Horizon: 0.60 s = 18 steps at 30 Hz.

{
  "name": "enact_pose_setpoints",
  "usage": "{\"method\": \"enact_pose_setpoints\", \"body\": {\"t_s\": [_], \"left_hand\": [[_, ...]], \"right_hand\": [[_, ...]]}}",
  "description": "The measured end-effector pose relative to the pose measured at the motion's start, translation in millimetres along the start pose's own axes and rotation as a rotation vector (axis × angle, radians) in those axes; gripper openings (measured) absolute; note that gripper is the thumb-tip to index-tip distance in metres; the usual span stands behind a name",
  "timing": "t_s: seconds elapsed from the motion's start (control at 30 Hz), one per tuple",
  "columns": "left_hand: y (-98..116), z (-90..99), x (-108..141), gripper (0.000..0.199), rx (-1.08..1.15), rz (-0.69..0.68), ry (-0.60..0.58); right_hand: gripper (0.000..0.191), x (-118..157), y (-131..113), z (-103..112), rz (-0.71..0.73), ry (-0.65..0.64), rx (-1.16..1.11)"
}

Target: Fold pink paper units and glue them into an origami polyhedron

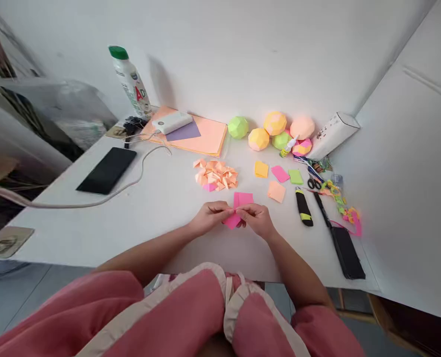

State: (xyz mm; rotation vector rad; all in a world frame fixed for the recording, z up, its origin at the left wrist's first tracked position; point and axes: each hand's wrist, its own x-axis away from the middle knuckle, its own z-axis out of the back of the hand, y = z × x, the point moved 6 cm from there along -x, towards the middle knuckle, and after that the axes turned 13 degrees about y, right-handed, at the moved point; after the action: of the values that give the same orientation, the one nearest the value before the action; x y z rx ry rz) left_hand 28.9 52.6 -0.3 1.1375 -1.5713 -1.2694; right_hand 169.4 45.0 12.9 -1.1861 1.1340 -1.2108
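Both my hands meet over the front middle of the white table. My left hand (213,217) pinches one side of a small pink paper piece (232,221), and my right hand (258,218) pinches its other side. Parts of the paper are hidden by my fingers, so its folds are hard to make out. Just beyond my fingertips lie more pink paper sheets (244,197). A pile of folded peach paper pieces (216,173), with a bit of pink at its edge, sits behind my left hand. To the right are small stacks of orange (261,169), pink, green and peach paper.
Several faceted paper balls (275,123) and a white box (334,135) stand along the wall. At right lie a cutter (303,207), scissors (314,184) and a black phone-like case (347,252). A tablet (107,170), cable, power bank (172,122) and bottle (131,82) occupy the left.
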Motion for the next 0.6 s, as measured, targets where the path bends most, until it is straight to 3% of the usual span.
{"method": "enact_pose_setpoints", "body": {"t_s": [0.4,0.6], "left_hand": [[14.6,1.5,-0.1,0.018,-0.205,-0.091,0.082],[11.6,11.4,-4.0,0.016,-0.077,-0.008,0.175]], "right_hand": [[0.024,2.7,-1.2,-4.3,-0.001,-0.004,0.084],[0.023,0.2,-2.9,3.4,-0.006,0.020,0.070]]}}
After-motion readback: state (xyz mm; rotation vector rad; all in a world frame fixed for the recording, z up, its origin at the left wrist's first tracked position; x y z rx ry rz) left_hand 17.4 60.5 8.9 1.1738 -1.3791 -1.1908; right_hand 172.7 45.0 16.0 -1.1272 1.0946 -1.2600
